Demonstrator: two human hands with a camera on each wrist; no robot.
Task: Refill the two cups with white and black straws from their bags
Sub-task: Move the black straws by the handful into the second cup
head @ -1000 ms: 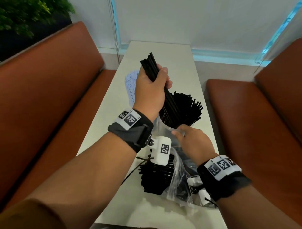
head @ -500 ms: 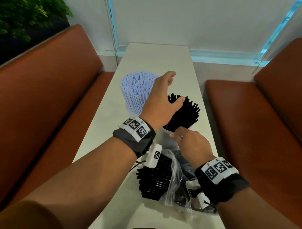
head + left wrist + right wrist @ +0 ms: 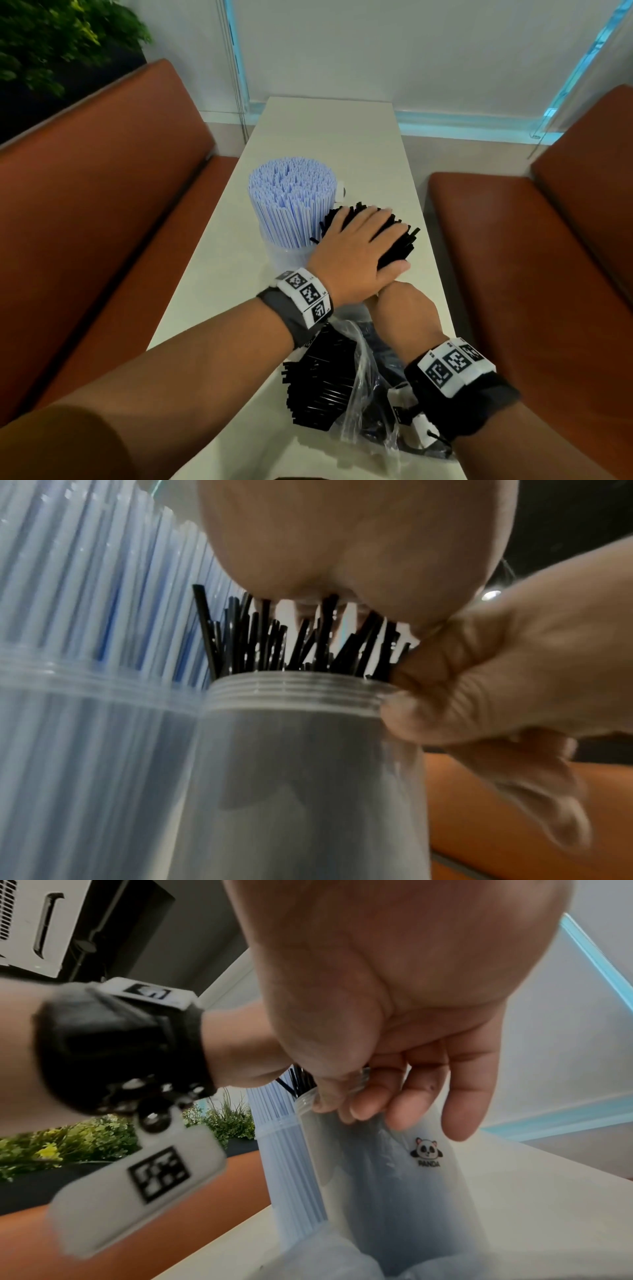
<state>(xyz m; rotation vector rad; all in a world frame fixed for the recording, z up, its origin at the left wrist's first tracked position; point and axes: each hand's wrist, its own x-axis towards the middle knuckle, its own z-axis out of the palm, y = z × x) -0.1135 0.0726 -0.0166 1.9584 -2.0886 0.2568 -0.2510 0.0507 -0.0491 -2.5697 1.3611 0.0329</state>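
A clear cup (image 3: pixel 291 764) packed with black straws (image 3: pixel 400 243) stands on the table beside a fuller cup of white straws (image 3: pixel 291 202). My left hand (image 3: pixel 356 246) lies flat on the black straw tips, fingers straight, palm (image 3: pixel 342 547) pressing down. My right hand (image 3: pixel 404 308) sits partly under the left wrist; its thumb and fingers (image 3: pixel 462 683) pinch the rim of the black-straw cup, which bears a panda logo (image 3: pixel 426 1152). Nearer to me a clear plastic bag (image 3: pixel 366 373) holds more black straws (image 3: pixel 322 383), lying flat.
The narrow white table (image 3: pixel 325 137) runs away from me between two brown benches (image 3: pixel 102 240) (image 3: pixel 548 274). Both cups touch side by side at mid-table. A plant (image 3: pixel 51 41) stands behind the left bench. Bare tabletop lies beyond the cups.
A second ago my left hand gripped a bundle of black straws above the cup. It let them drop in, opened, and now presses flat on their tips. The right hand stayed at the cup.
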